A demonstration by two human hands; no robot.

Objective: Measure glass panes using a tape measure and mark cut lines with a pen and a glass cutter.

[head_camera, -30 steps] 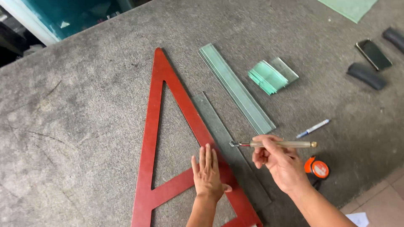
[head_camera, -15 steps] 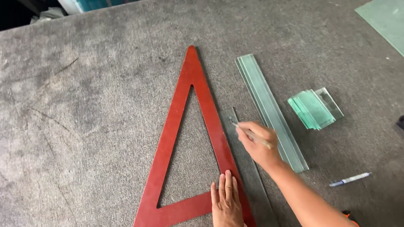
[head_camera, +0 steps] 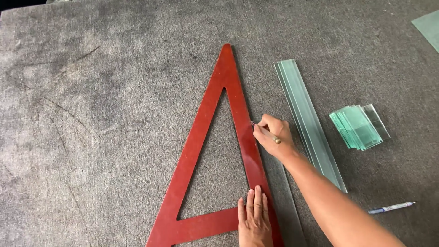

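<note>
A: Top-down over a grey felt-covered bench, and the big red triangular set square lies flat in the middle, apex pointing away from the person.

B: Look at the left hand. Flat, fingers together and stretched out, palm pressing on the square's near right corner. Nothing is gripped there; it's an open hand used as a weight, I'd say to stop the square sliding.

A: And the right hand is well up the square's right edge, fingers pinched around a slim glass cutter. You can see its brass butt end poking out behind the knuckles and the tip touching right where the red edge meets the surface.

B: So the edge looks to be serving as a fence. The tool is tucked against it, tilted back toward the wrist.

A: What is it running on? There's a pale, nearly clear glass sheet lying under the square's right side, its edge showing beside the forearm. Hard to trace its far end from here.

B: Agreed, it fades into the felt. To the right, apart from the hands, a bundle of long glass strips lies roughly parallel to the square.

A: Further right, a stack of short glass rectangles, fanned a little. Near the bottom right, a blue-and-white marker pen lies well apart from the forearm.

B: And a corner of another glass pane shows at the top right.
</note>
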